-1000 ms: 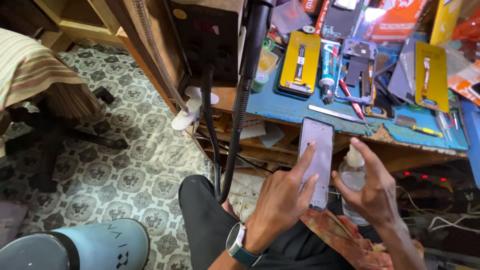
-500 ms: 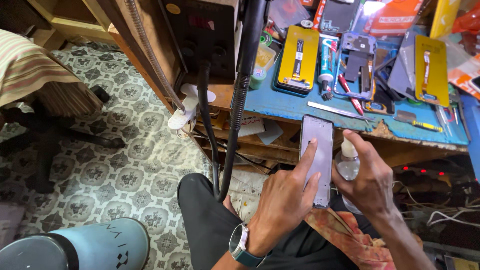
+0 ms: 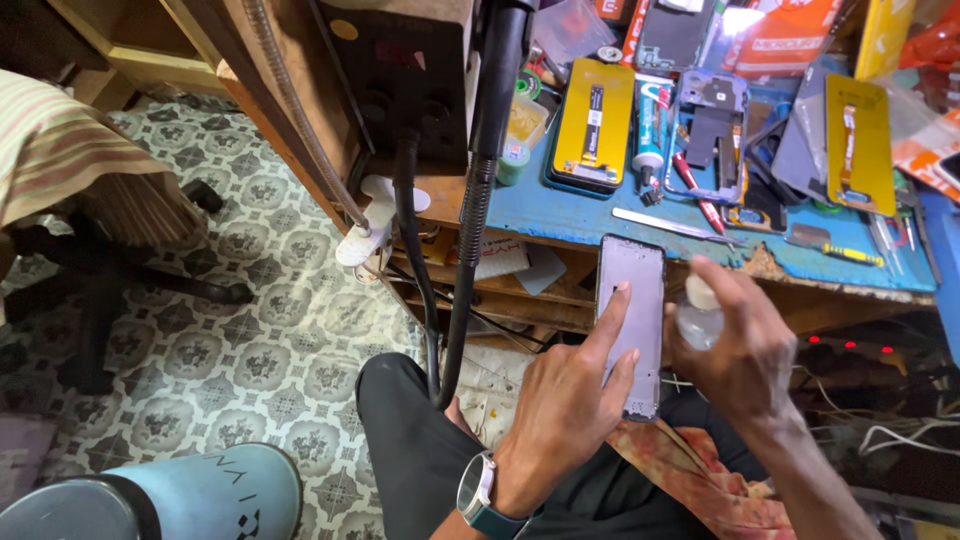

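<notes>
A person seated at a cluttered repair bench (image 3: pixel 600 215) holds a bare phone frame (image 3: pixel 630 300) upright over the lap, just below the bench's front edge. The left hand (image 3: pixel 565 415), a watch (image 3: pixel 480 495) at its wrist, grips the frame from the left side with fingers closed around its edge and the forefinger laid up its face. The right hand (image 3: pixel 745 350) is wrapped around a small clear squeeze bottle (image 3: pixel 697 315), its white nozzle just beside the frame's right edge; whether anything is in the bottle cannot be told.

On the blue benchtop lie a yellow-backed display panel (image 3: pixel 590 135), a second one (image 3: pixel 858 140), a purple phone chassis (image 3: pixel 712 125), a white glue tube (image 3: pixel 652 120) and a metal blade (image 3: pixel 665 225). A black hose (image 3: pixel 470 235) hangs from the station (image 3: pixel 410 80) above. A blue bin (image 3: pixel 170 495) stands on the patterned floor tiles (image 3: pixel 250 340).

Against the frame half a second before, the bottle sits slightly lower beside the phone frame, and both hands keep the same hold; the frame remains upright in the same spot.
</notes>
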